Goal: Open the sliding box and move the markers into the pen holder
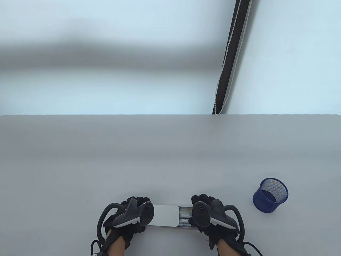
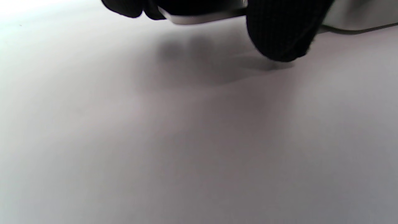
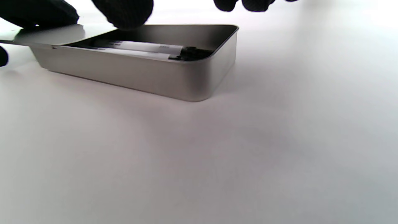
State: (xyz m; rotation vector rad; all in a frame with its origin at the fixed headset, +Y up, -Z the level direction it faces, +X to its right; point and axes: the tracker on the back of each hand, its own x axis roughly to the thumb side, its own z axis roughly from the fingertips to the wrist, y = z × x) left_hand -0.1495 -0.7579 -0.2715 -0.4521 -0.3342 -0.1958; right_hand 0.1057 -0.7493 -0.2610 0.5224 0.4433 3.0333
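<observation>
table view | both hands' fingers grasp box (image 1: 165, 214) ends | lid part-slid | pen holder (image 1: 270, 195) right, apart

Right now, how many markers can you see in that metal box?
2, lying side by side in the uncovered right end of the box: one marker farther back, another nearer. The lid may hide more.

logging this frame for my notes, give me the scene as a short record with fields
box: metal tin at the table's near edge, between both hands
lid: slid partway toward the left, right end uncovered
markers: at least two, white barrels, lying in the tin
holder: blue mesh cup, upright, right of the tin, apart from it
left hand: on the lid end; grip unclear
right hand: at the tin's open end; grip unclear
</observation>
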